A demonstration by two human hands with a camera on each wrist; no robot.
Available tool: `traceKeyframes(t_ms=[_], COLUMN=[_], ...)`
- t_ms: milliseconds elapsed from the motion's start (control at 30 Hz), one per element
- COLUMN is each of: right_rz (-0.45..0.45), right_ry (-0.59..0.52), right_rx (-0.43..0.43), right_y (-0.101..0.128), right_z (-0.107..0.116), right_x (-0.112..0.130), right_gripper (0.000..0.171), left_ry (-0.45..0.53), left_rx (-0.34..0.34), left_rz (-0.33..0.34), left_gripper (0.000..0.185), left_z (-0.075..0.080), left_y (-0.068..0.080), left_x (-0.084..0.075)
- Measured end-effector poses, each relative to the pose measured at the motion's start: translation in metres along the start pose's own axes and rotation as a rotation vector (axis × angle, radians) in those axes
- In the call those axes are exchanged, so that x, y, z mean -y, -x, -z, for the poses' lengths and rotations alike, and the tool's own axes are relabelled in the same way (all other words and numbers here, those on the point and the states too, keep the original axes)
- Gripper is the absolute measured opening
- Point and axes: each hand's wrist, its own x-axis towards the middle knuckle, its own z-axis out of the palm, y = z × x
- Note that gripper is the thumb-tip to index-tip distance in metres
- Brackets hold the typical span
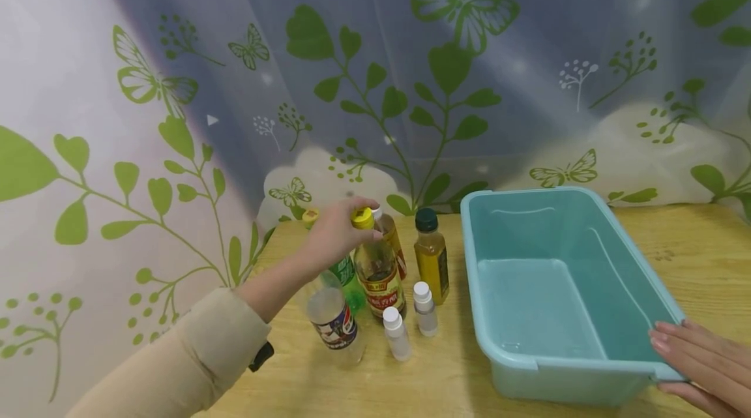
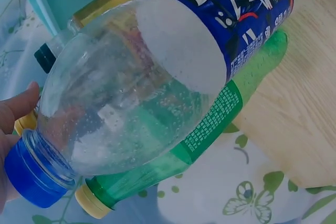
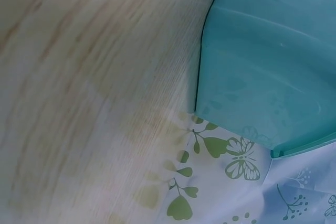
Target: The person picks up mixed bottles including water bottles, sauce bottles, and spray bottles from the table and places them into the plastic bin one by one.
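Observation:
My left hand (image 1: 339,232) reaches over a vinegar bottle (image 1: 380,284) with dark liquid, thumb and fingers about its yellow cap (image 1: 362,218). Just beneath that wrist stands a clear plastic bottle (image 1: 336,323) with a blue label; its blue cap (image 2: 34,169) shows large in the left wrist view. A green plastic bottle (image 2: 210,129) is behind it. My right hand (image 1: 706,362) rests with fairly straight fingers on the near right corner of a light blue tub (image 1: 542,364). The right wrist view shows the tub's outer wall (image 3: 257,77) but no hand.
Right of the vinegar bottle stand an oil bottle (image 1: 431,261) with a dark green cap and another bottle (image 1: 392,238) with a white cap. Two small white-capped bottles (image 1: 396,334) are in front. A patterned curtain (image 1: 375,79) hangs along the back of the wooden table (image 1: 434,385).

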Motion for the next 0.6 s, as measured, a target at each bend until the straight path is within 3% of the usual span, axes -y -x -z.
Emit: traceKeyframes(t_ms=[167,467,600], right_rz=[-0.014,0.054,0.103], right_ry=[0.01,-0.048,-0.091], right_rx=[0.007,-0.052,-0.128], right_y=[0.005,-0.007,-0.012], right_z=[0.0,-0.002,-0.006], right_x=[-0.001,-0.003,-0.003], right_gripper=[0.055,0.05,0.047], left_ry=[0.001,-0.012,0.026], left_rx=[0.017,0.017,-0.008], left_rz=[-0.011,-0.027,0.0], left_gripper=[0.048,0.049,0.048], left_z=[0.003,0.004,0.002], left_y=[-0.001,-0.004,-0.003], left_x=[-0.001,-0.001,0.0])
